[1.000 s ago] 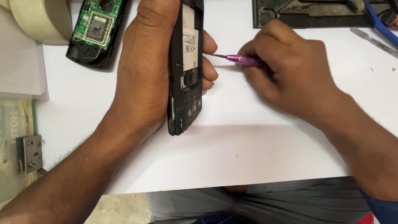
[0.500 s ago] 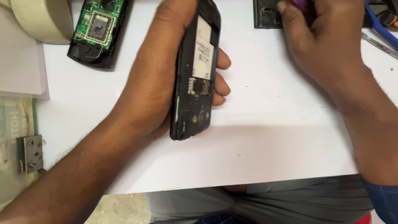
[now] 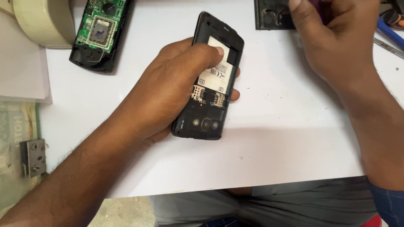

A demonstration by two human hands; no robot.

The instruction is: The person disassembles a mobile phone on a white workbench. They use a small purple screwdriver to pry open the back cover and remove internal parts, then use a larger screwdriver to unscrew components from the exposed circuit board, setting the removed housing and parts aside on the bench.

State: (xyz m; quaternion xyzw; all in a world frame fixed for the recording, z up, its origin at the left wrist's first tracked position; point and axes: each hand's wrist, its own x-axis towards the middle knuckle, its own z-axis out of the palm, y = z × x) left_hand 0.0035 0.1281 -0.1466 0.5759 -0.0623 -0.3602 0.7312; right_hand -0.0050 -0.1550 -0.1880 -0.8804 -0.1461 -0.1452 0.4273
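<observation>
From the head camera, looking straight down, the left hand point(image 3: 176, 90) is wrapped around an opened black phone point(image 3: 209, 80) with its back cover off. The thumb lies across the white label in the battery bay, and fingertips peek out on the phone's right edge. The phone sits at mid-table, tilted slightly, camera end toward the person and its lower end close to the white table point(image 3: 273, 138); whether it rests there cannot be told. The card slots and the row of lenses near the bottom end are plainly visible.

Up at the top right, the right hand point(image 3: 336, 38) is curled closed, fingers bunched near a dark flat tray point(image 3: 269, 17) at the far edge. A sliver of purple shows at its fingers, too little to tell what it is or whether it is gripped. This hand is well apart from the phone.

To the far left lies a second black device point(image 3: 99, 33), open, its green circuit board exposed. Just beside it at the corner is a cream roll of tape point(image 3: 44, 21). A blue-handled tool point(image 3: 389, 31) and a thin metal tool point(image 3: 387, 47) lie at the right edge. Off the table's left side, a small metal hinge point(image 3: 33, 157) sits on a lower surface. Grey trousers point(image 3: 269, 206) show below the near edge.
</observation>
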